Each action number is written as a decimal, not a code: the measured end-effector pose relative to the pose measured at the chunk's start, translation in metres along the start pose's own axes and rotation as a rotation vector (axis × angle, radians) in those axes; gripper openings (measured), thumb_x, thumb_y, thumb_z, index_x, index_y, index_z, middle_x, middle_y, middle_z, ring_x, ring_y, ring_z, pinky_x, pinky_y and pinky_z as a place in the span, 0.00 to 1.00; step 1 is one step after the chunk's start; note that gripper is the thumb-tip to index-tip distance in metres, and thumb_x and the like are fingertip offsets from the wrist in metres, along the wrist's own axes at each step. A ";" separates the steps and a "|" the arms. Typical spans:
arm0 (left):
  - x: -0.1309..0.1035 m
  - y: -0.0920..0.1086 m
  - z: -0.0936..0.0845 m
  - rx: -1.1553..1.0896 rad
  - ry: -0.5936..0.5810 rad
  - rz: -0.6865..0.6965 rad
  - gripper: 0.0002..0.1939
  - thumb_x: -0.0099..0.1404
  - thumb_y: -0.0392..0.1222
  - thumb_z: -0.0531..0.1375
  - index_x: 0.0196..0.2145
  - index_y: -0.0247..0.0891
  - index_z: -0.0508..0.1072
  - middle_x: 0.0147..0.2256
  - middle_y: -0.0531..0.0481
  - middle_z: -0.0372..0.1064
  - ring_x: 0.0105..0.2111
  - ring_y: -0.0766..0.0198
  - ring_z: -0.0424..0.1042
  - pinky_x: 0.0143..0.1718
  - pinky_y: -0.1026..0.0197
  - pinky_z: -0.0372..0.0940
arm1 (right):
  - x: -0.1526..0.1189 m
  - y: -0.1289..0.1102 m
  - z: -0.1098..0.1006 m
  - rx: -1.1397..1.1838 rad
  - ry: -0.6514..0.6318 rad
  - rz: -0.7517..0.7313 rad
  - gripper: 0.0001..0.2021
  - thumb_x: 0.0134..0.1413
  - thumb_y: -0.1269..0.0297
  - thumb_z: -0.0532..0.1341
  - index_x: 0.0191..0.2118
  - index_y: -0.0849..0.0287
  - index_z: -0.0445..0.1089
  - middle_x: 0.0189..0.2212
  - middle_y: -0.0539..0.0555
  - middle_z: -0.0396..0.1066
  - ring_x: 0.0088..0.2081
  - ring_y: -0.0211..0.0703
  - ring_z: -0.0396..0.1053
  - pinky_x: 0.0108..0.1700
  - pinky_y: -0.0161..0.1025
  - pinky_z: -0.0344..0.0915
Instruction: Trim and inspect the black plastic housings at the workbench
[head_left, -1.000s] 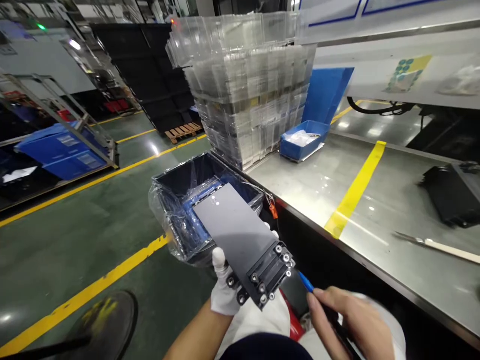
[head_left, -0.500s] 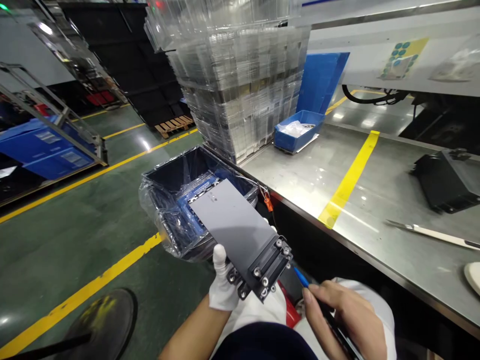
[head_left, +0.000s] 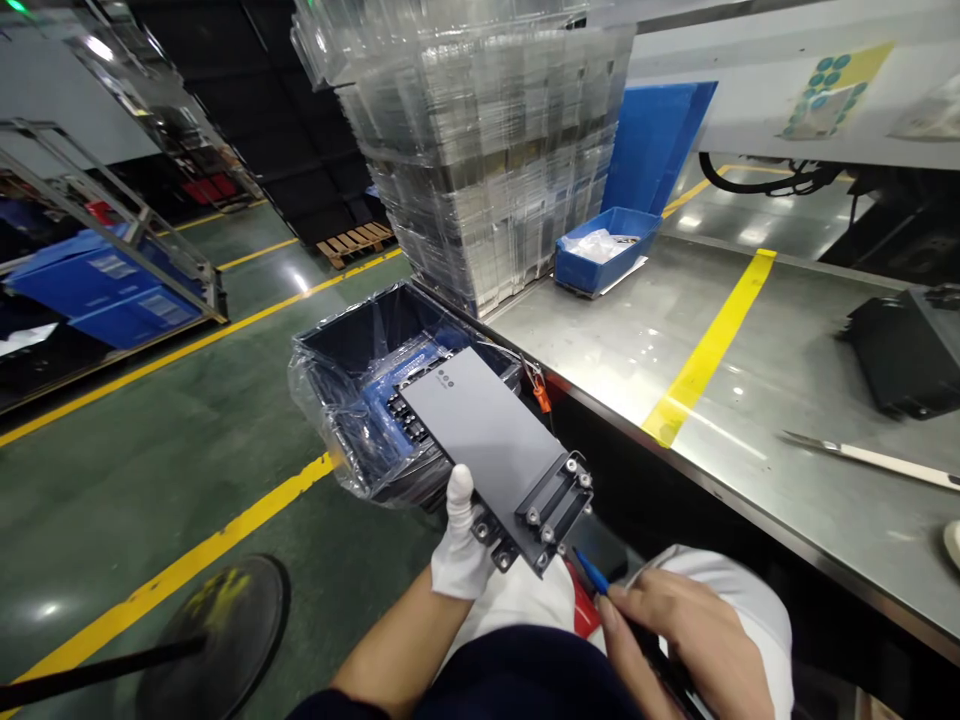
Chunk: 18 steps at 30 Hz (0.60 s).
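Note:
My left hand (head_left: 461,545), in a white glove, grips a flat grey rectangular plastic part (head_left: 495,430) by its side, the thumb along its near left edge. Black brackets with round metal inserts stick out at the part's near end, and a row of black fittings lines its far left edge. Bare and closed, my right hand (head_left: 682,625) holds a dark pen-like tool with a blue tip (head_left: 591,572). That tip points at the near end of the part, a small gap away from it. Beyond the part stands a dark bin lined with clear plastic (head_left: 360,335).
A metal bench (head_left: 600,340) on the right carries a white-handled knife (head_left: 885,462), a black block-shaped part (head_left: 904,350) and a blue tray (head_left: 604,255). Stacked clear trays (head_left: 495,180) rise behind the bin. A round black base (head_left: 217,640) stands on the floor at left.
The grey part has tilted a little in my left hand and sits slightly further right and up in view. The blue tip has moved a little left and down, to below the part's near end.

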<state>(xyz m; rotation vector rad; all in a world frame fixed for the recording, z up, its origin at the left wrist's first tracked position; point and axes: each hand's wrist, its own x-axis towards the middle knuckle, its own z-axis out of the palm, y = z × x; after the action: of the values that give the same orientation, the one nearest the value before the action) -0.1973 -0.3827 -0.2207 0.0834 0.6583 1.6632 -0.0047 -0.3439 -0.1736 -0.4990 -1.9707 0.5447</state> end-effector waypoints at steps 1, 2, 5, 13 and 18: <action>0.001 -0.001 -0.001 0.009 0.006 0.017 0.36 0.59 0.70 0.65 0.54 0.39 0.78 0.54 0.42 0.78 0.67 0.40 0.62 0.69 0.42 0.56 | 0.000 0.001 0.001 -0.007 -0.014 -0.026 0.08 0.60 0.78 0.61 0.40 0.57 0.71 0.20 0.45 0.65 0.18 0.35 0.60 0.22 0.35 0.59; 0.001 -0.001 -0.003 0.017 0.012 0.029 0.36 0.59 0.70 0.64 0.53 0.38 0.78 0.54 0.41 0.78 0.67 0.40 0.62 0.70 0.42 0.56 | 0.000 0.001 0.002 -0.011 -0.025 -0.046 0.08 0.60 0.78 0.61 0.40 0.58 0.71 0.20 0.45 0.64 0.18 0.35 0.59 0.21 0.36 0.58; 0.003 -0.003 -0.006 0.032 0.017 0.023 0.39 0.56 0.72 0.65 0.52 0.37 0.79 0.53 0.41 0.78 0.67 0.41 0.62 0.70 0.43 0.56 | 0.001 0.001 0.003 -0.008 -0.032 -0.060 0.08 0.60 0.79 0.61 0.39 0.59 0.70 0.19 0.44 0.63 0.17 0.34 0.58 0.20 0.36 0.57; 0.004 -0.002 0.002 0.058 0.088 0.076 0.39 0.53 0.70 0.68 0.52 0.37 0.78 0.52 0.42 0.79 0.65 0.40 0.64 0.69 0.43 0.58 | 0.000 -0.001 0.004 0.046 -0.128 -0.060 0.09 0.59 0.79 0.61 0.40 0.57 0.69 0.22 0.47 0.70 0.19 0.36 0.68 0.22 0.35 0.64; 0.006 0.000 0.005 0.074 0.102 0.091 0.40 0.52 0.71 0.68 0.51 0.36 0.78 0.46 0.42 0.82 0.62 0.39 0.69 0.65 0.44 0.63 | -0.004 0.004 0.021 0.014 -0.080 -0.071 0.08 0.61 0.78 0.61 0.38 0.58 0.69 0.21 0.45 0.67 0.18 0.33 0.63 0.22 0.33 0.61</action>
<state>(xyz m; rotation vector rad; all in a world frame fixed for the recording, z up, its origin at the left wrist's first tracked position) -0.1961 -0.3756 -0.2186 0.0830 0.8037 1.7395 -0.0217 -0.3461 -0.1875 -0.4029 -2.0513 0.5408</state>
